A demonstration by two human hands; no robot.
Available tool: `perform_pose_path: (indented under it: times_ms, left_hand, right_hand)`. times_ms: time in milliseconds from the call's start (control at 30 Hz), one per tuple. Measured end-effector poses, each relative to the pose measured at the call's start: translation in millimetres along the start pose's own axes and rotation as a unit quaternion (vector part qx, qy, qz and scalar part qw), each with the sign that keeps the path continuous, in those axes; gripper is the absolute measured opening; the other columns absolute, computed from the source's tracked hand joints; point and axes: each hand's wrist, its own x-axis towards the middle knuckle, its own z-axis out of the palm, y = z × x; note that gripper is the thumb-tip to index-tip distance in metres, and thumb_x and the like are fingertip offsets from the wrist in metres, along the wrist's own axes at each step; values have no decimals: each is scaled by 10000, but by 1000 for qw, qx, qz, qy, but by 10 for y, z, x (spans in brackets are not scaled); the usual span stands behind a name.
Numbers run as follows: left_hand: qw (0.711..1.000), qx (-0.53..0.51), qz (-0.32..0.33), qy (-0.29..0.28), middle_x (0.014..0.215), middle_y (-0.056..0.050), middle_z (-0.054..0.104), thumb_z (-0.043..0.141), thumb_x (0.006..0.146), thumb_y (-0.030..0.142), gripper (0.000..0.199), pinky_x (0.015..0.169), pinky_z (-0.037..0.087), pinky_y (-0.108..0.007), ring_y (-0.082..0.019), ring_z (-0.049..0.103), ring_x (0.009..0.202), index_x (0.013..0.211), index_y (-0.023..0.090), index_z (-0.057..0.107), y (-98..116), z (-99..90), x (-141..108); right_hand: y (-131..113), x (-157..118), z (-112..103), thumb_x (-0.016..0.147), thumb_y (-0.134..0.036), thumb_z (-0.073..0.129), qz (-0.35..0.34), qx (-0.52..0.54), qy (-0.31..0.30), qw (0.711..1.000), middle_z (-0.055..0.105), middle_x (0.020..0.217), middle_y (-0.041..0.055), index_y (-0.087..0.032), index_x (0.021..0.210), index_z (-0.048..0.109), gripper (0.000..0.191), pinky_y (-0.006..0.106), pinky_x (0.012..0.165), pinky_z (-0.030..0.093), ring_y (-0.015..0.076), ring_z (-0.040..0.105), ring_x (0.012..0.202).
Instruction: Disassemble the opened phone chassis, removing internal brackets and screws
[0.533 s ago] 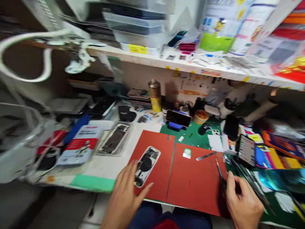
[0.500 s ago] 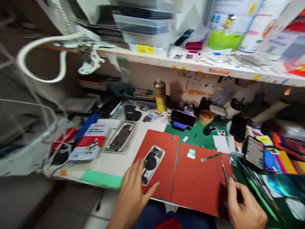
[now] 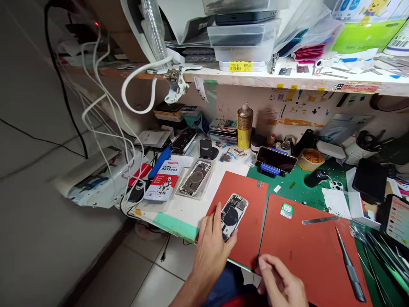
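An opened smartphone (image 3: pixel 234 213), its inner parts and a round black pad exposed, lies on the left red-brown mat (image 3: pixel 252 196). My left hand (image 3: pixel 212 241) grips its lower end, fingers along the left edge and thumb at the lower right. My right hand (image 3: pixel 277 277) is over the near edge of the right mat (image 3: pixel 300 260), thumb and fingers curled together; whether anything small is between them I cannot make out. A slim dark tool with a pointed metal tip (image 3: pixel 349 266) lies on that mat's right side, apart from my hand.
A flat metal strip (image 3: pixel 319 220) and a green-and-white sticker (image 3: pixel 286 210) lie on the right mat. Left of the mats are another phone shell (image 3: pixel 195 178) and a battery box (image 3: pixel 163 181). A spray can (image 3: pixel 245 126) stands behind; a shelf (image 3: pixel 287 81) overhangs the bench.
My right hand has let go of the slim tool, now on the mat, and moved left. My left hand has closed on the phone's lower end. The view has swung left.
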Motion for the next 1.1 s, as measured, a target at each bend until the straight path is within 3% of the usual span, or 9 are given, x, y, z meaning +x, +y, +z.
perform_pose_path:
  times_ms: [133, 267, 367, 433, 567, 667, 767, 900, 1100]
  left_hand:
    - [1000, -21, -5, 5, 1359, -151, 677, 705, 957, 313, 845, 1004, 548, -532, -371, 610, 1247, 1687, 244, 285, 244, -8, -147]
    - [996, -76, 37, 17, 1460, -177, 630, 736, 959, 359, 800, 1063, 526, -569, -392, 596, 1306, 1666, 268, 374, 367, -18, -379]
    - [971, -229, -55, -52, 1499, -179, 622, 781, 916, 490, 747, 1114, 521, -561, -404, 602, 1349, 1581, 260, 530, 331, -136, -379]
    - [891, -400, -182, -112, 1459, -174, 668, 697, 953, 602, 651, 1114, 541, -504, -378, 648, 1318, 1487, 233, 639, 326, -227, -281]
    - [626, -655, -354, -229, 1307, -162, 769, 726, 884, 730, 685, 1142, 528, -478, -370, 703, 1253, 1274, 168, 770, 441, -247, -93]
    - [525, -690, -427, -256, 1180, -151, 815, 751, 938, 567, 495, 1081, 567, -475, -339, 778, 1073, 1161, 128, 793, 516, -153, -98]
    - [505, -682, -473, -236, 1180, -181, 815, 667, 1011, 444, 441, 1033, 594, -467, -340, 797, 1051, 1252, 87, 760, 501, -90, -150]
    - [495, -676, -483, -255, 1231, -218, 798, 666, 1002, 497, 598, 916, 636, -478, -389, 801, 1075, 1459, 113, 644, 458, -84, -167]
    - [521, -666, -491, -210, 1205, -202, 811, 721, 969, 492, 683, 936, 641, -495, -386, 812, 1047, 1542, 154, 570, 483, -123, -132]
  right_hand:
    - [-257, 183, 243, 797, -710, 831, 85, 204, -127, 967, 800, 1003, 108, -201, 1207, 785, 656, 337, 761, 617, 244, 745, 840]
    - [-391, 242, 226, 829, -655, 837, 72, 275, -131, 950, 737, 830, 52, -204, 1066, 801, 511, 288, 681, 559, 188, 660, 730]
    - [-362, 226, 66, 820, -655, 846, 76, 270, -129, 951, 682, 748, 28, -201, 978, 798, 483, 259, 635, 512, 154, 592, 660]
    - [-347, 204, -26, 842, -685, 804, 70, 252, -144, 955, 701, 791, 45, -202, 984, 797, 503, 277, 666, 527, 160, 606, 678]
    - [-391, 149, -74, 919, -783, 629, 20, 132, -182, 974, 719, 802, 66, -190, 1036, 794, 626, 312, 686, 546, 182, 641, 692]
    - [-439, 167, -132, 932, -813, 579, -8, 34, -165, 986, 708, 699, 61, -178, 953, 803, 674, 304, 613, 537, 191, 643, 613]
    - [-480, 344, -360, 967, -741, 582, -67, -101, -63, 991, 745, 775, 81, -200, 885, 794, 587, 324, 668, 529, 219, 658, 680]
    - [-530, 805, -707, 1019, -577, 525, -155, -270, 92, 946, 720, 1098, 144, -209, 1154, 760, 457, 409, 820, 502, 308, 666, 933]
    - [-527, 1268, -734, 1035, -393, 507, -238, -417, 106, 871, 617, 1036, 131, -217, 1108, 715, 282, 358, 660, 442, 286, 617, 860]
